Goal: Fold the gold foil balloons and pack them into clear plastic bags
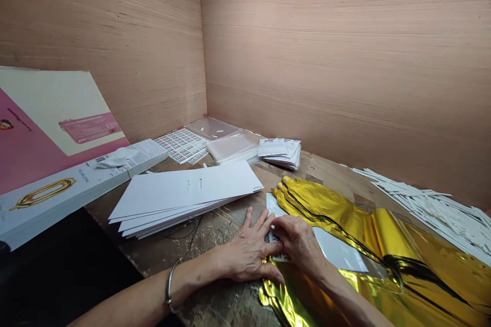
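My left hand (251, 248) lies flat with its fingers spread, across the edge of a small printed label sheet (282, 257). Right beside it, my right hand (301, 245) is closed in a pinch over the same sheet; whatever its fingertips hold is hidden. Beneath the hands, a white card (339, 250) shows partly between folded gold foil balloons (326, 204). More gold foil (291, 296) spreads below my right wrist toward the near edge.
A fanned stack of white cards (184, 189) lies left of the hands. Behind are label sheets (182, 145), clear plastic bags (232, 147) and packed leaflets (280, 150). A long printed stack (80, 184) lies left; white strips (441, 209) lie right. Wooden walls (345, 51) enclose the table.
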`<state>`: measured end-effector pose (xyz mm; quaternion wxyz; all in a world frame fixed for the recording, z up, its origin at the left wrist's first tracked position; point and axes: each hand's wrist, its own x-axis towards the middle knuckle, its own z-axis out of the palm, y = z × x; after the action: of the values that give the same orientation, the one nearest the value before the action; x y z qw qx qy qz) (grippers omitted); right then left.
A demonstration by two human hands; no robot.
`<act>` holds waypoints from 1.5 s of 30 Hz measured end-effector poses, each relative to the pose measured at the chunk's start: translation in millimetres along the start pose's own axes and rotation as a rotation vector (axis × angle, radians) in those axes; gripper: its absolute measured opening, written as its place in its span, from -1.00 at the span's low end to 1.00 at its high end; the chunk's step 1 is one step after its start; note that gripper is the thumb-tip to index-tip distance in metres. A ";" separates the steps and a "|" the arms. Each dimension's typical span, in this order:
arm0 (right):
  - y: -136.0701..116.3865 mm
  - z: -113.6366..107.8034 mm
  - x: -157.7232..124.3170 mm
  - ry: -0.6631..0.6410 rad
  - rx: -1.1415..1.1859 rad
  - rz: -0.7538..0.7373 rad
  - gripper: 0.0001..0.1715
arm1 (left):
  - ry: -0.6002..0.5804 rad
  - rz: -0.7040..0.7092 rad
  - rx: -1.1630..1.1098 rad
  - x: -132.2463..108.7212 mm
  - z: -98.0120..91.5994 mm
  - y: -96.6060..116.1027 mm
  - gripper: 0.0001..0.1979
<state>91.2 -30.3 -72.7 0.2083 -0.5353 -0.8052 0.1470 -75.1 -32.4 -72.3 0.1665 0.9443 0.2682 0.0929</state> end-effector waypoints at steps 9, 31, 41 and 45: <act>8.7 12.5 4.6 0.003 -0.063 -0.032 -0.94 | 0.009 -0.005 -0.003 0.0 0.2 -0.4 -0.44; 91.7 -61.4 89.4 0.221 0.696 0.560 -0.83 | -0.067 -0.042 -0.063 -0.6 -8.8 -1.7 -0.39; 119.5 -36.5 109.7 0.175 0.355 0.652 -0.88 | 0.136 0.108 0.163 1.2 11.4 -15.2 -0.42; 119.7 -30.7 106.7 0.202 0.139 0.588 -0.92 | 0.183 0.142 0.215 1.4 21.1 -22.5 -0.40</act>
<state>165.9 114.6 -82.0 0.2719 -0.7414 -0.5793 0.2018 -79.1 -19.3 -100.0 0.0324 0.9609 0.2232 0.1606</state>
